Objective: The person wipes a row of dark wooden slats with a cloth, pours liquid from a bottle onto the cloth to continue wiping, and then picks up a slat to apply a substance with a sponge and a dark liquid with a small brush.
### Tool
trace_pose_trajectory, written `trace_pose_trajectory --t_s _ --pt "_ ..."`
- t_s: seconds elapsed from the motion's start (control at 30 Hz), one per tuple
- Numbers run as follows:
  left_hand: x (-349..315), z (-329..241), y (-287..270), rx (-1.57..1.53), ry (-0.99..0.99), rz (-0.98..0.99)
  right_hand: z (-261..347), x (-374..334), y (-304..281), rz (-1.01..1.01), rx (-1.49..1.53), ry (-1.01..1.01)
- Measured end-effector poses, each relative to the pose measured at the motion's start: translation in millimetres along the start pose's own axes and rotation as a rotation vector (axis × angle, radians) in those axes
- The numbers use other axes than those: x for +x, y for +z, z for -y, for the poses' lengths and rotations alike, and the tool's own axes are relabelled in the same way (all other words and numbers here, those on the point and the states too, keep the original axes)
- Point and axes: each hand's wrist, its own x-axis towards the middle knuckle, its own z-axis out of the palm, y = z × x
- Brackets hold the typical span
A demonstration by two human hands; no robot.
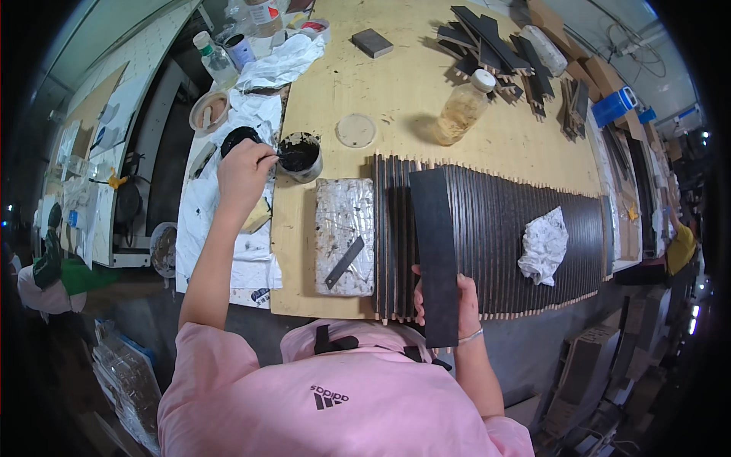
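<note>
My left hand (pixel 245 171) is closed in a pinch at the rim of a can of black paste (pixel 300 158). What looks like a thin tool runs from its fingertips into the can; its kind is too small to make out. In my right hand (pixel 466 306) is a long dark board (pixel 435 255), gripped near its lower end and held upright over a row of similar dark strips (pixel 495 236) with pale pegs at their ends. Left of that row, a flat scraper blade (pixel 345 261) lies on a plastic-wrapped block (pixel 335 206).
A crumpled white cloth (pixel 544 245) rests on the strips. Beyond them stand a jar of amber liquid (pixel 463 109) and a round lid (pixel 356 130). Loose dark boards (pixel 487 46) are piled at the far right. Stained paper and bottles (pixel 215 61) line the left.
</note>
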Motion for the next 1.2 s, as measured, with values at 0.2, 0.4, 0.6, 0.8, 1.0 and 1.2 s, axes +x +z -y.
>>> trace_pose_trajectory --t_s 0.2,0.4,0.6,0.8,1.0,1.2 --pt "11.5 -11.4 22.2 0.192 0.167 0.012 0.7 8.4 9.9 0.009 -0.001 0.022" --pt "22.8 -13.6 29.8 0.199 0.062 0.202 1.2 9.4 14.6 -0.002 -0.015 0.043" --pt "28.7 -9.5 34.1 0.21 0.04 0.221 -0.2 6.1 7.9 0.067 0.001 0.021" --pt "36.4 8.0 31.3 -0.091 -0.264 0.363 2.2 6.9 10.2 0.049 -0.01 -0.002" --pt "26.0 32.0 21.9 -0.723 -0.42 0.315 8.0 12.9 13.6 0.08 -0.011 -0.039" --pt "9.7 27.0 3.8 -0.84 -0.58 0.298 16.3 22.2 18.3 0.071 0.04 -0.17"
